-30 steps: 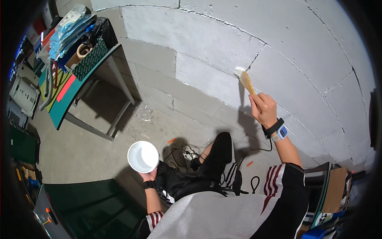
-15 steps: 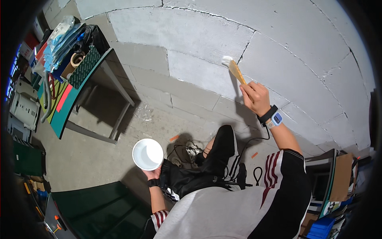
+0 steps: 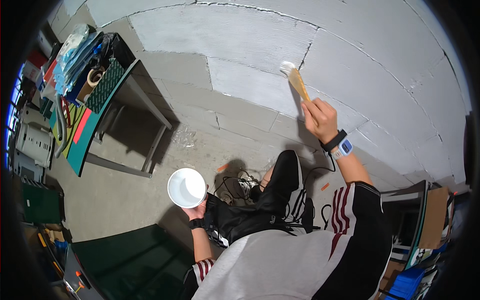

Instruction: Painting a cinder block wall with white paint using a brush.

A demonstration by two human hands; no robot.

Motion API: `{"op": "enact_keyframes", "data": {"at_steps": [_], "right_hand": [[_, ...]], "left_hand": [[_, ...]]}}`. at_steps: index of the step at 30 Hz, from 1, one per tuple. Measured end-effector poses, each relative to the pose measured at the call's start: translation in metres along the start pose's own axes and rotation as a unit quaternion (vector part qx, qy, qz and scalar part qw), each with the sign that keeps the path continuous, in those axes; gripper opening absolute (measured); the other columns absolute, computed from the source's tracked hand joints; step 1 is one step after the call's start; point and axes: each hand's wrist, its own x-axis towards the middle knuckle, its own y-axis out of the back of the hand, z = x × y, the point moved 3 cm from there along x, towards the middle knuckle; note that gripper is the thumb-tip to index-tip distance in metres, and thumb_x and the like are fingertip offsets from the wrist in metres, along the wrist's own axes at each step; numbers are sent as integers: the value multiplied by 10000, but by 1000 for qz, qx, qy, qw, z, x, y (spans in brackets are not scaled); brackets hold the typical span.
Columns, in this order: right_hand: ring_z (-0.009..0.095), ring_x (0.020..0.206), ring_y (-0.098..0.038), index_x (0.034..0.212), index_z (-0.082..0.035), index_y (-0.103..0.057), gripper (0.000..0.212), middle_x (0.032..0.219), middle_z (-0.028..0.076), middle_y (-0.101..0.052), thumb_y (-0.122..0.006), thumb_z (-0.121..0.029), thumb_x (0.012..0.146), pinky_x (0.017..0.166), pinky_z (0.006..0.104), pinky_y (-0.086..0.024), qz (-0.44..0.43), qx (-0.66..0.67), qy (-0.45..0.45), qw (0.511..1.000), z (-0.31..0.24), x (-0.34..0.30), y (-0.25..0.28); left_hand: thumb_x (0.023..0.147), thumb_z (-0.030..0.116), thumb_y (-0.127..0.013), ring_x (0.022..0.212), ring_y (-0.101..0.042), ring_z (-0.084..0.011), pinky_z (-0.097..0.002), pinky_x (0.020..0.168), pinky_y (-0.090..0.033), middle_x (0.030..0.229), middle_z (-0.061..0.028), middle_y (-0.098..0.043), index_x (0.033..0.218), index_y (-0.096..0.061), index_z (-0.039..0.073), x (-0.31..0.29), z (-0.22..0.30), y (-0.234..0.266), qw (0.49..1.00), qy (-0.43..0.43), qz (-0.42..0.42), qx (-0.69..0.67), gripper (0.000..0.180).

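1. Open room is seen in front of the block wall (image 3: 240,35), so a hand can be moved along it.
2. The left side is blocked by a surface (image 3: 107,107) piled with things.
3. The floor (image 3: 115,195) below is crossed by black cables (image 3: 230,187).

One head-worn fisheye view looks steeply down from above the person, facing the block wall (image 3: 240,45) and concrete floor (image 3: 115,195) close by.

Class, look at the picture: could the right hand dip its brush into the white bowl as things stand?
Probably yes. The right hand holds the brush up at the wall, while the left hand holds the bowl low, open side up, with nothing between them.
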Motion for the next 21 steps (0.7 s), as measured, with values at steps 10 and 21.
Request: {"op": "enact_keyframes", "data": {"at_steps": [10, 21], "right_hand": [[225, 530, -512, 1044, -68, -719, 243, 688, 68, -567, -690, -22, 807, 505, 343, -415, 21, 20, -6, 1000, -8, 20, 10], [254, 626, -626, 995, -59, -704, 181, 805, 91, -650, -678, -30, 818, 572, 328, -493, 7, 77, -78, 994, -5, 26, 2]], "left_hand": [[920, 626, -402, 1120, -545, -556, -499, 711, -587, 1346, -183, -539, 1438, -398, 131, -5, 8, -8, 999, 34, 33, -11, 716], [927, 615, -411, 1187, -503, -554, -527, 757, -598, 1383, -202, -506, 1457, -373, 126, 3, 4, -1, 999, 6, 25, -31, 723]]}}
